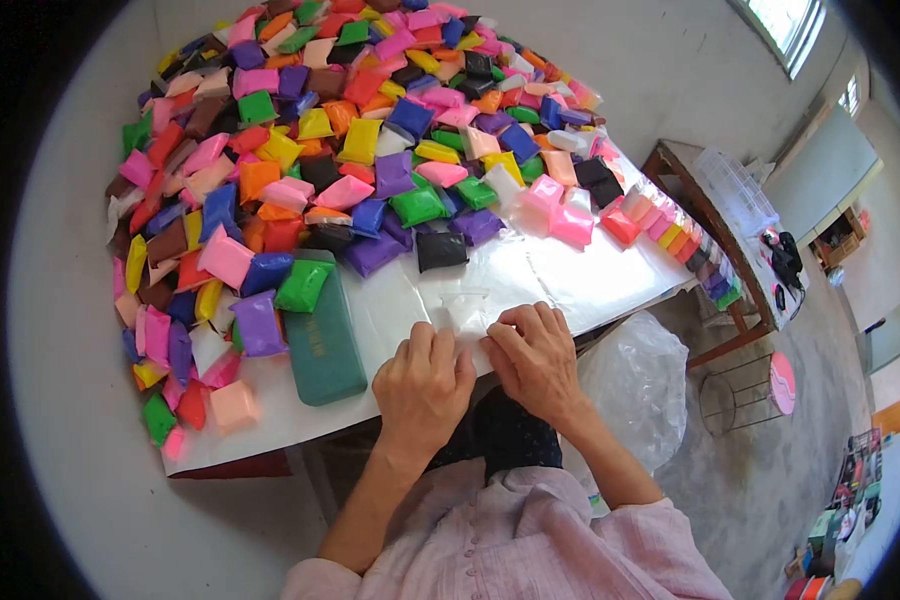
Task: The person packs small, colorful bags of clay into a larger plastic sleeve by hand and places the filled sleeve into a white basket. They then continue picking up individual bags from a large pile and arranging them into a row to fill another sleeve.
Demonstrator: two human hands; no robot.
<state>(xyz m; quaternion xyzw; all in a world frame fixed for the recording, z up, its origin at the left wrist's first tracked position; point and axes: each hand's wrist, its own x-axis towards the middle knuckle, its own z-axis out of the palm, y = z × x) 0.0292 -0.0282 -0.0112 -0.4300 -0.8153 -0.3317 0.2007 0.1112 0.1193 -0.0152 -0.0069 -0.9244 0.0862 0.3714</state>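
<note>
Near the table's front edge, my left hand [425, 385] and my right hand [535, 365] are on either side of a small clear bag with white contents [467, 313]. The fingers of both hands are curled closed at its lower corners. Just beyond the bag, a black packet [441, 251] lies on the silvery table cover [560, 270]. To the left of my left hand is a dark green case [322, 345], with a green packet [304, 285] and a purple packet [259, 325] on or against it.
A large heap of colourful packets [365, 140] covers the table's back and left. Stacked packets [670, 225] line its right end. A big clear plastic bag [635, 385] hangs right of my right hand. Beyond are a wooden side table [735, 270] and a wire stool [782, 383].
</note>
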